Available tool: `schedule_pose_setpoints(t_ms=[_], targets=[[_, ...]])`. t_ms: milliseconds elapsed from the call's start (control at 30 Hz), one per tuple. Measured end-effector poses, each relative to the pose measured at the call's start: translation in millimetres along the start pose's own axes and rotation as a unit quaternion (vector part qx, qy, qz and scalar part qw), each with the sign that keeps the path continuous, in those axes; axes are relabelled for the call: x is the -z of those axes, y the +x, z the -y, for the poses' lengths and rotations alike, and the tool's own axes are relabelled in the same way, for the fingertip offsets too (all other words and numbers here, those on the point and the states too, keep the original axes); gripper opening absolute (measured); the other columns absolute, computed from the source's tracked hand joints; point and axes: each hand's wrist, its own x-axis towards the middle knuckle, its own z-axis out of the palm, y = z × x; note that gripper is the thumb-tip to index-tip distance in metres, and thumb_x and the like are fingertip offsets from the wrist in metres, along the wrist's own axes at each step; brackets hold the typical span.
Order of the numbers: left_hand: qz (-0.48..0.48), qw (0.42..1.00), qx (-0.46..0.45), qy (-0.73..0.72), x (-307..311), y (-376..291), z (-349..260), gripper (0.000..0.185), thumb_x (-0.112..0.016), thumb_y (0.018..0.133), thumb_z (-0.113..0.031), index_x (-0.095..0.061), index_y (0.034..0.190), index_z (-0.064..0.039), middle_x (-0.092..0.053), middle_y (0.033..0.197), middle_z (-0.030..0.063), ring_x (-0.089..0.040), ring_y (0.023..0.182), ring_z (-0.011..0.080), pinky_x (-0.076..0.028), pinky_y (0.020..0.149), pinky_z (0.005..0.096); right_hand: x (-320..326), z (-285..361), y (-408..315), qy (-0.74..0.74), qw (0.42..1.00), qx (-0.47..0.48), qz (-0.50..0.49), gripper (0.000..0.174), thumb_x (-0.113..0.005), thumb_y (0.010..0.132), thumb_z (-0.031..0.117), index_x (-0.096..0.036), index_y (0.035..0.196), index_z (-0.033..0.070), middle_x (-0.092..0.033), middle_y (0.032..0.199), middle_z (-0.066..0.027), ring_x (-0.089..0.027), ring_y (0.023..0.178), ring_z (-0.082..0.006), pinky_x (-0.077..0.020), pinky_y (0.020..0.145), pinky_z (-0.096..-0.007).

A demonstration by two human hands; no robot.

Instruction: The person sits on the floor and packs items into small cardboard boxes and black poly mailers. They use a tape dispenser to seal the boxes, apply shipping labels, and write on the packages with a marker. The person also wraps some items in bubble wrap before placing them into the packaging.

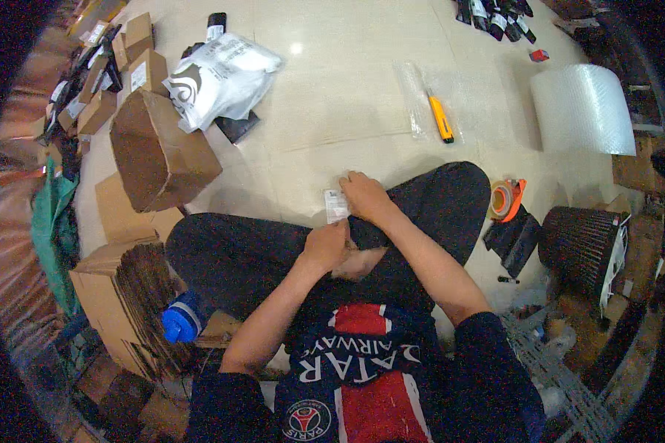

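A small flat item with a white printed label (336, 206) lies between my hands, just above my crossed legs. My left hand (326, 247) grips its lower end with bent fingers. At its upper right side is my right hand (367, 195), fingers curled over the edge. Both hands partly hide the item, so its full outline does not show. Farther out, a yellow box cutter (440, 117) rests on a sheet of clear bubble wrap (414, 105) on the pale floor.
An open cardboard box (166, 149) and a white plastic mailer bag (227, 72) stand at the left. Folded cartons (122, 299) and a blue-capped bottle (183, 321) are near my left knee. On the right are a bubble wrap roll (584, 111), an orange tape dispenser (511, 200) and a black basket (579, 249).
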Motion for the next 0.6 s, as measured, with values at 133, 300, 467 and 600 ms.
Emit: schedule_pose_setpoints(t_ms=[133, 300, 467, 600], targets=[[-0.087, 0.996, 0.029, -0.010, 79, 32, 34, 0.037, -0.071, 0.093, -0.028, -0.066, 0.126, -0.012, -0.071, 0.120, 0.0240, -0.068, 0.115, 0.0428, -0.052, 0.102, 0.0546, 13, -4, 2, -0.047, 0.996, -0.040, -0.057, 0.026, -0.063, 0.091, 0.011, -0.062, 0.115, 0.001, -0.063, 0.109, -0.0197, -0.066, 0.104, -0.0394, -0.0591, 0.083, -0.0509], [-0.457, 0.860, 0.114, 0.193, 219, 80, 122, 0.063, -0.076, 0.088, -0.021, -0.056, 0.147, -0.016, -0.057, 0.149, 0.0209, -0.052, 0.139, 0.0473, -0.044, 0.115, 0.0574, 32, -24, 5, 0.116, 0.979, -0.159, -0.049, 0.025, -0.065, 0.095, 0.014, -0.061, 0.116, 0.002, -0.063, 0.111, -0.0207, -0.066, 0.106, -0.0407, -0.0562, 0.089, -0.0490], [-0.416, 0.843, 0.223, 0.259, 265, 97, 176, 0.074, -0.071, 0.089, -0.012, -0.046, 0.157, -0.025, -0.045, 0.160, 0.0193, -0.045, 0.145, 0.0487, -0.039, 0.113, 0.0708, 27, -32, 3, 0.206, 0.967, -0.124, -0.078, 0.021, -0.065, 0.097, 0.013, -0.061, 0.114, 0.002, -0.064, 0.109, -0.0207, -0.068, 0.103, -0.0379, -0.0553, 0.091, -0.0457], [-0.401, 0.857, 0.174, 0.274, 266, 105, 190, 0.052, -0.063, 0.092, -0.010, -0.063, 0.142, -0.023, -0.061, 0.137, 0.0171, -0.066, 0.119, 0.0404, -0.056, 0.092, 0.0601, 22, -34, 7, 0.244, 0.956, -0.134, -0.087, 0.022, -0.064, 0.098, 0.012, -0.062, 0.116, 0.001, -0.066, 0.110, -0.0202, -0.070, 0.100, -0.0337, -0.0560, 0.089, -0.0435]])
